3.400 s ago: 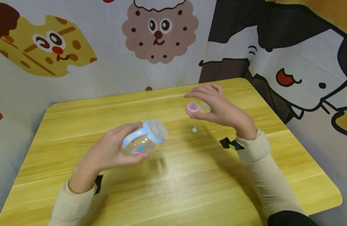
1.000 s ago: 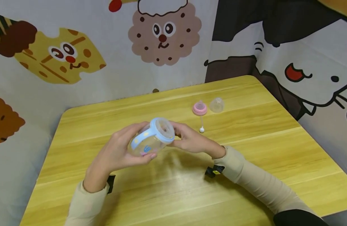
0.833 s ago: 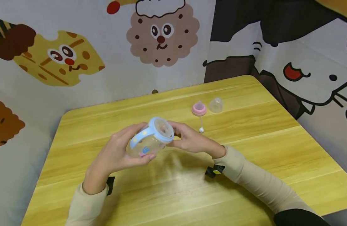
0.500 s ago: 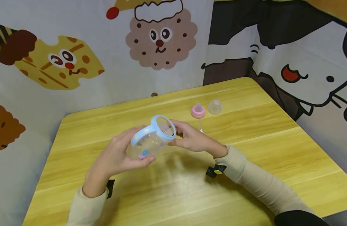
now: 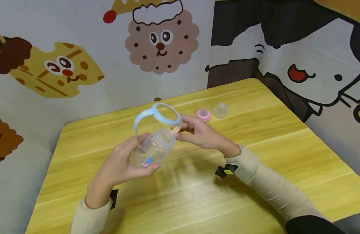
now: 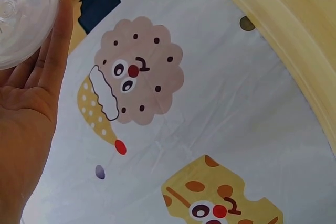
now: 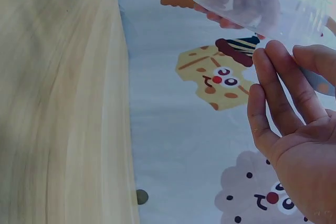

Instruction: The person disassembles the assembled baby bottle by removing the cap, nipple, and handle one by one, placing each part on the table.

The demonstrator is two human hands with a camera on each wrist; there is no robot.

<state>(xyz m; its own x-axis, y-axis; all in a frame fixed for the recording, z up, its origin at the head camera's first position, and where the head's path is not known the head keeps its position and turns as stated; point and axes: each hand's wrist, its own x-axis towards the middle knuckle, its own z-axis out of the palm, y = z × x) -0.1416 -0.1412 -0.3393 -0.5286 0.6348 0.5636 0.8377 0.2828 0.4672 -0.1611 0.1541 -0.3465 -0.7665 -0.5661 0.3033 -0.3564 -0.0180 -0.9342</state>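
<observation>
My left hand (image 5: pixel 121 162) grips a clear baby bottle (image 5: pixel 149 152) by its body, tilted so the threaded neck leans up and to the right. In the left wrist view the bottle's round base (image 6: pixel 21 19) lies against the fingers. My right hand (image 5: pixel 201 133) pinches a light blue handle ring (image 5: pixel 146 112) with dotted arms, just above the bottle's neck. The ring is off the neck, and one arm overlaps the neck in the head view. The right wrist view has the right hand's thumb and fingers on the handle's end (image 7: pixel 317 83), close to the bottle.
A pink nipple collar (image 5: pixel 203 115) stands on the wooden table (image 5: pixel 182 195) behind my right hand. Beside it is a clear dome cap (image 5: pixel 220 111). A cartoon-printed cloth (image 5: pixel 109 42) hangs behind the table.
My right hand came from near the pink collar to the bottle, then raised the blue handle ring off its neck. The left hand has kept its grip on the bottle.
</observation>
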